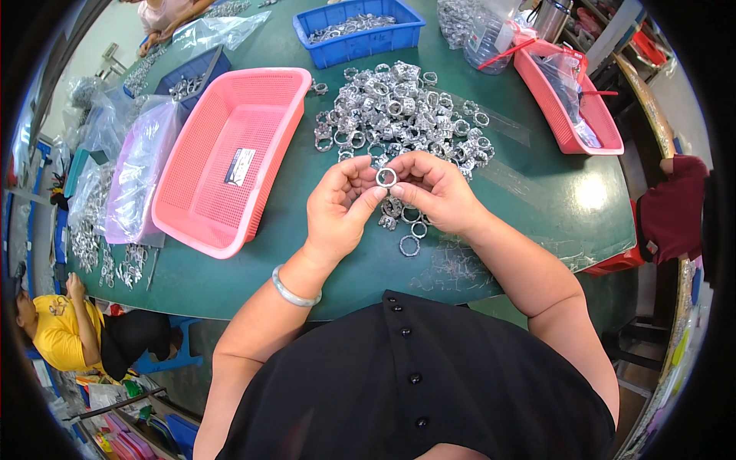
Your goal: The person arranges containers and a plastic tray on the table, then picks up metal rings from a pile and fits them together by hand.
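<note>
Between my two hands a silver metal ring (386, 178) is held up, its round opening facing me. The thumb and fingers of my left hand (343, 198) pinch its left side. From the right, my right hand (437, 192) grips the same ring with thumb and curled fingers. Just beyond my fingertips lies a big heap of silver rings (399, 107) on the green table. A few loose rings (409, 245) rest nearer to me, below my hands.
An empty pink basket (211, 161) stands at the left. A blue bin (360, 50) of metal pieces is at the back. Another pink basket (571, 107) with plastic bags sits at the right, near a clear plastic jug (488, 46). A person in yellow (65, 330) sits at the left.
</note>
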Available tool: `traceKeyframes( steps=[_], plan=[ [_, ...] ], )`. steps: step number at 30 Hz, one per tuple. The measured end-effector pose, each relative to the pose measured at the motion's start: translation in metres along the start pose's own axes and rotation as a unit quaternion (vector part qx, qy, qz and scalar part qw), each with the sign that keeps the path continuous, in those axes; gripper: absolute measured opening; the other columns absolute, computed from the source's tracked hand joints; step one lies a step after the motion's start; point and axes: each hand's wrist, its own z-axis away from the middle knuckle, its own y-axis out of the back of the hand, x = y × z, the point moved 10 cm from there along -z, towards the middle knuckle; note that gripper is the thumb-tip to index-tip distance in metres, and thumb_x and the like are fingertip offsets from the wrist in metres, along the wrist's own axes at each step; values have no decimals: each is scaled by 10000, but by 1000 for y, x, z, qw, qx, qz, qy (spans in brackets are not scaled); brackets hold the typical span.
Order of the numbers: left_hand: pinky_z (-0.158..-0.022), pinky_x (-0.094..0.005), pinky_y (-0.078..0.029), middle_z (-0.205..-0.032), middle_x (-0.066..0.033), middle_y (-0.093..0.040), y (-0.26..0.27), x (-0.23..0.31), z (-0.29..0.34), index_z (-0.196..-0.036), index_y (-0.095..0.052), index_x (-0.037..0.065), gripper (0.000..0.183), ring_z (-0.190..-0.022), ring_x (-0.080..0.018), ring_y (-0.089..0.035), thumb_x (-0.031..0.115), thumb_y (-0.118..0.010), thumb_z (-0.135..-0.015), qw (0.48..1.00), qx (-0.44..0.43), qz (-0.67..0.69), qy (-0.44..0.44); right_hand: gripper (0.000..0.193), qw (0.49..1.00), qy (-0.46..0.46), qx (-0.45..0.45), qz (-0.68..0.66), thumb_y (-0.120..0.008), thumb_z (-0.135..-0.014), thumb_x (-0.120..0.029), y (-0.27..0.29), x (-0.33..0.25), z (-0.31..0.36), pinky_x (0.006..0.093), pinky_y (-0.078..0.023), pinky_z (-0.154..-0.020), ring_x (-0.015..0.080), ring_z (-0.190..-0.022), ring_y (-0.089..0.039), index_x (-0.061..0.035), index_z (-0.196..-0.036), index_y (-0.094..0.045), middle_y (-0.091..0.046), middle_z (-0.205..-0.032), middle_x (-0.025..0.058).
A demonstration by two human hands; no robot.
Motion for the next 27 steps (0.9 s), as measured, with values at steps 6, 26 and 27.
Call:
traceKeyframes(
  steps=[6, 26, 27],
  plan=[
    [-714, -216, -467, -936, -53, -568, 1, -4, 0, -965, -598, -30, 152, -811, -104, -566, -29, -567, -816, 1000, -9, 2, 22, 157, 998, 19, 43, 32, -638, -779, -39, 7, -1, 0, 192, -434, -638, 45, -726, -516, -30, -895, -532, -548, -797, -13],
    [-703, -226, -475, -943, -51, -595, -2, -15, 1, -1049, -573, -24, 213, -796, -104, -565, 11, -550, -840, 996, -30, 54, 70, 187, 973, 92, 80, 198, -680, -726, -31, 7, -21, 2, 208, -434, -552, 61, -629, -528, -33, -820, -519, -563, -719, 17],
    [-717, -227, -477, -980, -59, -582, -3, -16, 1, -1052, -567, -29, 211, -830, -110, -568, 12, -541, -846, 995, -39, 57, 78, 187, 973, 92, 79, 198, -680, -726, -31, 7, -21, 2, 208, -434, -552, 61, -629, -528, -33, -820, -519, -563, -719, 17]
  ],
)
